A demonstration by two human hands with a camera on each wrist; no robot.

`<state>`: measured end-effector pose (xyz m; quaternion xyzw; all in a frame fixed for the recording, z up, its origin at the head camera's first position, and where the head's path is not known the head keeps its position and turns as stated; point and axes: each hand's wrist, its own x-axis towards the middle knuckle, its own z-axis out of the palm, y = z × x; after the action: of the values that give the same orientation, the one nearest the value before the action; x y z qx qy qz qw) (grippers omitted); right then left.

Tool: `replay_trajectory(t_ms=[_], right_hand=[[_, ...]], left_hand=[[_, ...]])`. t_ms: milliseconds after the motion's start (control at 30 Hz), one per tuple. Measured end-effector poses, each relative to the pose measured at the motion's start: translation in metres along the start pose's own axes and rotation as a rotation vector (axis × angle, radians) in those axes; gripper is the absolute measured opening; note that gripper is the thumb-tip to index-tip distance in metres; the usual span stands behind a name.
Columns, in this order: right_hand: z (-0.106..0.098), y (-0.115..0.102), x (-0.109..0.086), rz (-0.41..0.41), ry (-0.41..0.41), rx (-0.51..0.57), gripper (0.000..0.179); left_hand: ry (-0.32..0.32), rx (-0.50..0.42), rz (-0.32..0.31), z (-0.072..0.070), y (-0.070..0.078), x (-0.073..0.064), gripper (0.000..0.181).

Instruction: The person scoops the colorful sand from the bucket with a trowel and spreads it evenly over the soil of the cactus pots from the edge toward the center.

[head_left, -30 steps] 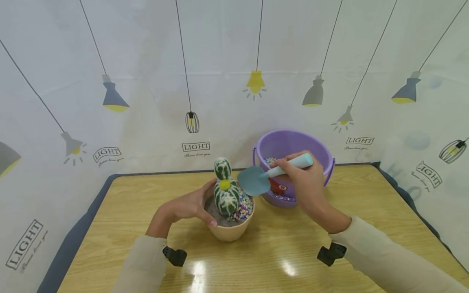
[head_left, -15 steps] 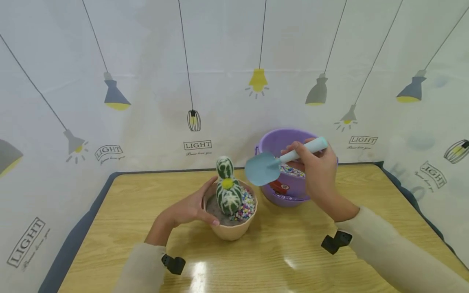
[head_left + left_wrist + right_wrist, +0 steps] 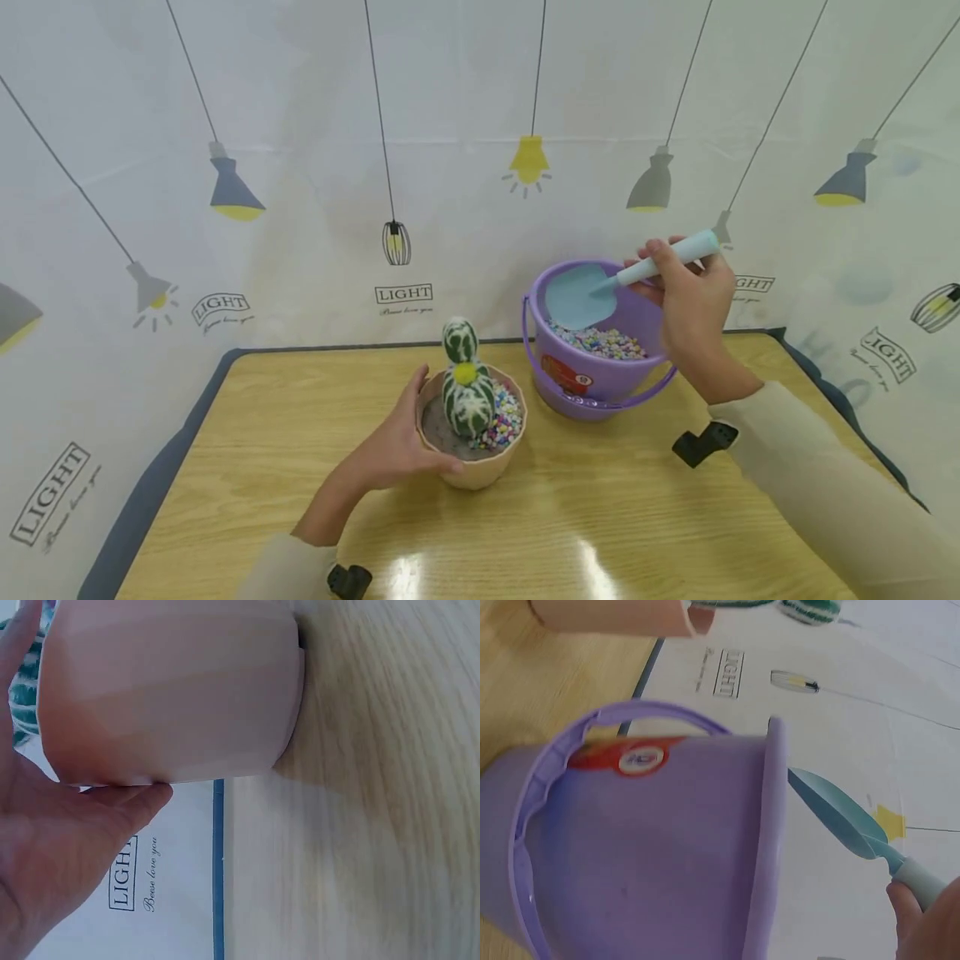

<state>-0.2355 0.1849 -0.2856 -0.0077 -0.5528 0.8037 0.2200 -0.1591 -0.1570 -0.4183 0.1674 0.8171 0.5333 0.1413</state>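
My left hand point(image 3: 397, 446) holds a pale peach flower pot point(image 3: 480, 475) round its left side, thumb near the front rim. In the left wrist view the pot point(image 3: 172, 690) stands on the wood. In it stands a green-and-white striped cactus point(image 3: 468, 404) with a yellow flower, grey soil on the left and colourful pebbles point(image 3: 504, 421) on the right. My right hand point(image 3: 693, 304) grips the pale handle of a light blue trowel point(image 3: 581, 297). Its blade is over the purple bucket point(image 3: 600, 379), above the colourful pebbles inside; the right wrist view shows the blade point(image 3: 840, 814) above the rim.
The bucket's handle point(image 3: 615, 406) hangs down at its front. A wooden table point(image 3: 300, 400) reaches back to a pale cloth backdrop point(image 3: 315, 167) printed with lamps. Pot and bucket stand close together near the table's back edge.
My right hand has moved the trowel right and up, from beside the pot to over the bucket. The bucket's handle now hangs in full view. My left hand stays at the pot.
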Motion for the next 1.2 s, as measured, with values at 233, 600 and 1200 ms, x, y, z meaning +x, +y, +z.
replay_trajectory(t_ms=[233, 600, 1200], right_hand=[[-0.004, 0.007, 0.015, -0.092, -0.008, -0.111, 0.037], [-0.015, 0.02, 0.031, -0.162, -0.024, -0.314, 0.035], [-0.032, 0.041, 0.048, -0.222, -0.044, -0.891, 0.044]], left_hand=[[0.042, 0.059, 0.005, 0.001, -0.003, 0.003, 0.127], [-0.054, -0.014, 0.008, -0.015, -0.008, 0.009, 0.124], [-0.17, -0.117, 0.025, -0.032, -0.009, 0.022, 0.118]])
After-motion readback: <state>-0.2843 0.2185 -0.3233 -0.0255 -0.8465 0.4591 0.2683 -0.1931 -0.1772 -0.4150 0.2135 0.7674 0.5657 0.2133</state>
